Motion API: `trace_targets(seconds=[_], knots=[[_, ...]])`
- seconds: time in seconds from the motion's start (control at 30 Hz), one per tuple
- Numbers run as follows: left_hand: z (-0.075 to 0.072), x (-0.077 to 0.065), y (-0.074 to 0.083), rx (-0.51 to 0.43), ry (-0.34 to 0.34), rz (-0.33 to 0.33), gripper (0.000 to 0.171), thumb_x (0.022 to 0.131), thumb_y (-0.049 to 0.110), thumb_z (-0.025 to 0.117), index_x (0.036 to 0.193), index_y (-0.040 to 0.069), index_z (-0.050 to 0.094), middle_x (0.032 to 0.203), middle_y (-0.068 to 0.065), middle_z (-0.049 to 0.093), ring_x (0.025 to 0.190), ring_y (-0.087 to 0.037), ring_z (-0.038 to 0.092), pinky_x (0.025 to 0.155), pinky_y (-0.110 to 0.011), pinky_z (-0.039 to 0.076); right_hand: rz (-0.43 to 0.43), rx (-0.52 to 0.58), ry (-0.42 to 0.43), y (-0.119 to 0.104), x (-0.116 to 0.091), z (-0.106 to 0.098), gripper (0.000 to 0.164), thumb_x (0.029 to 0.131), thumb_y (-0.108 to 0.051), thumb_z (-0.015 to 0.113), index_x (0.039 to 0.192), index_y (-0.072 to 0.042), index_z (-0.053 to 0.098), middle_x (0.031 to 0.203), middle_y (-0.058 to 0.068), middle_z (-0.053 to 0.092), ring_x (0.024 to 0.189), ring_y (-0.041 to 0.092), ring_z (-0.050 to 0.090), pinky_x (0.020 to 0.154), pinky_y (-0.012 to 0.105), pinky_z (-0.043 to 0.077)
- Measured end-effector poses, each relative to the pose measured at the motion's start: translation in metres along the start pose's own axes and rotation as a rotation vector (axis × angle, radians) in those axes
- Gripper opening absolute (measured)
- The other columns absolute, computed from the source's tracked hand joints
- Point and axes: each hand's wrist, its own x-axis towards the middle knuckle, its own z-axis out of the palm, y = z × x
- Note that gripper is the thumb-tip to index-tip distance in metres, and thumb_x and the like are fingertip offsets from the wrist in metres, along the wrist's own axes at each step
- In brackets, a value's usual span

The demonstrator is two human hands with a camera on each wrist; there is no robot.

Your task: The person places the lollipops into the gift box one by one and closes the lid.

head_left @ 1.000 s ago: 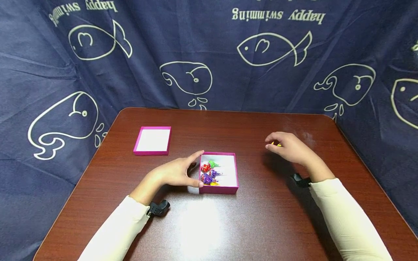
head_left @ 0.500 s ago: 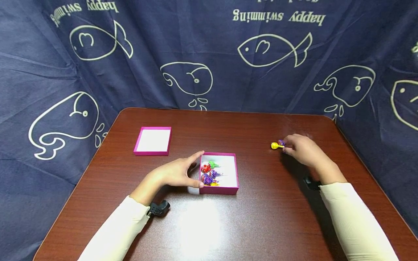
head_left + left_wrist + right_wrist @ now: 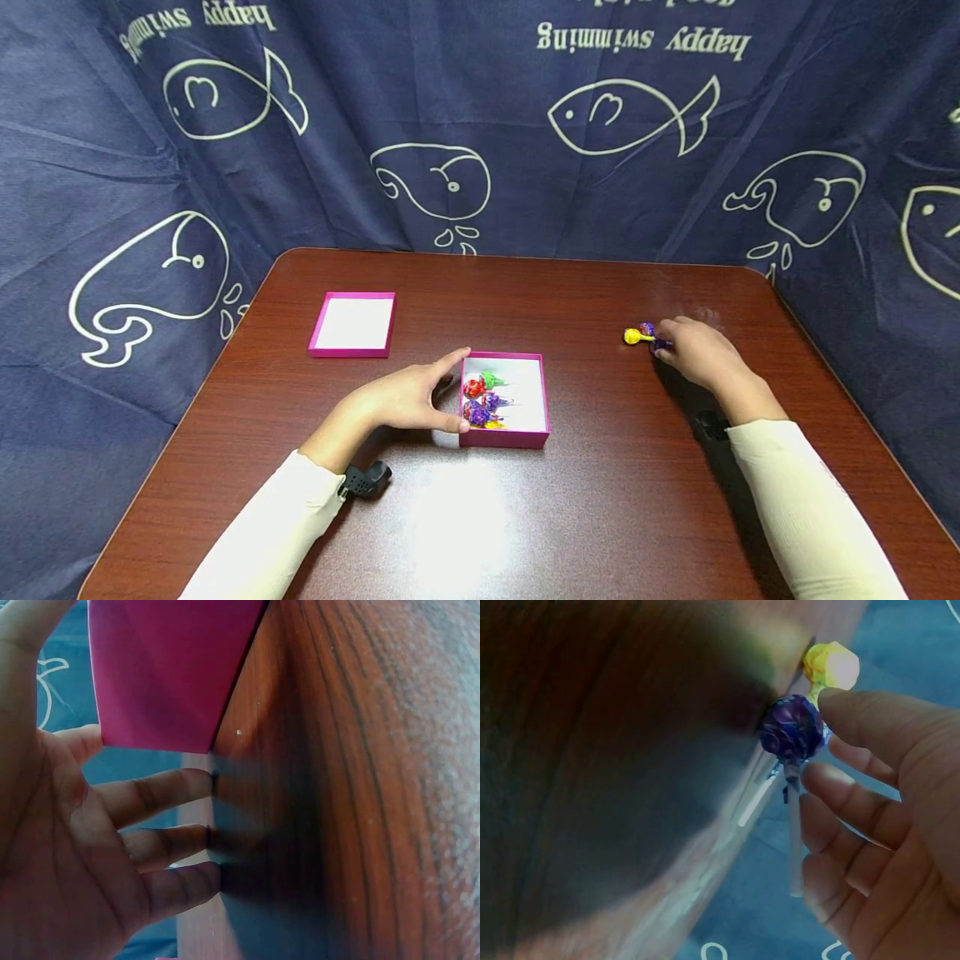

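Note:
My left hand [image 3: 405,396] holds the left side of an open pink box [image 3: 531,437], thumb at the near corner and index finger at the far one. Several wrapped lollipops lie inside: red [image 3: 474,387], green [image 3: 491,379], purple [image 3: 477,412] and a bit of yellow [image 3: 493,424]. In the left wrist view the other fingers [image 3: 161,795] spread beside the pink wall. Farther right, my right hand [image 3: 705,358] pinches a dark purple lollipop [image 3: 791,729] by its head between thumb and fingers, its white stick running along the fingers. A yellow lollipop [image 3: 831,666] lies just beyond.
A pink lid [image 3: 352,325] with a white inside lies at the back left of the brown table [image 3: 585,500]. Beside the yellow lollipop is another purple one [image 3: 647,328]. A dark blue cloth [image 3: 510,192] with fish drawings hangs behind the table.
My right hand moved right and slightly down, uncovering the yellow and purple lollipops, then shifted slightly left, with a dark purple lollipop now showing at its fingertips. The left hand and box stay put.

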Motion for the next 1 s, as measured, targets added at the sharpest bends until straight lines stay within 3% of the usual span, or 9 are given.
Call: trace_targets(seconds=[0.4, 0.6, 0.77, 1.0], knots=[[0.001, 0.0, 0.0, 0.006, -0.004, -0.006, 0.113, 0.074, 0.061, 0.079, 0.16, 0.018, 0.019, 0.146, -0.018, 0.048, 0.133, -0.025, 0.047, 0.111, -0.042, 0.035, 0.057, -0.003, -0.051, 0.005, 0.002, 0.005, 0.02, 0.085, -0.007, 0.075, 0.1, 0.001, 0.067, 0.096, 0.019, 0.065, 0.092, 0.04, 0.063, 0.077, 0.057, 0.049], [0.001, 0.002, -0.001, 0.015, -0.001, 0.001, 0.113, 0.074, 0.061, 0.079, 0.16, 0.018, 0.019, 0.145, -0.018, 0.049, 0.132, -0.025, 0.048, 0.111, -0.042, 0.036, 0.032, 0.014, -0.017, 0.004, 0.001, 0.001, 0.015, 0.083, -0.007, 0.076, 0.094, 0.0, 0.068, 0.087, 0.016, 0.067, 0.082, 0.037, 0.064, 0.071, 0.055, 0.048], [0.001, 0.002, -0.001, 0.013, -0.002, -0.003, 0.112, 0.074, 0.059, 0.08, 0.16, 0.018, 0.019, 0.145, -0.018, 0.049, 0.132, -0.025, 0.048, 0.11, -0.042, 0.036, -0.002, 0.089, 0.036, -0.004, 0.002, -0.006, 0.013, 0.081, -0.005, 0.076, 0.09, -0.001, 0.068, 0.077, 0.009, 0.067, 0.069, 0.026, 0.058, 0.065, 0.048, 0.045], [0.002, 0.001, -0.001, 0.019, -0.004, -0.006, 0.112, 0.074, 0.061, 0.079, 0.16, 0.018, 0.019, 0.145, -0.018, 0.049, 0.132, -0.026, 0.048, 0.111, -0.042, 0.035, -0.092, 0.246, 0.043, -0.03, 0.005, -0.023, 0.012, 0.083, -0.002, 0.076, 0.091, -0.005, 0.067, 0.08, 0.001, 0.065, 0.07, 0.017, 0.055, 0.063, 0.037, 0.044]])
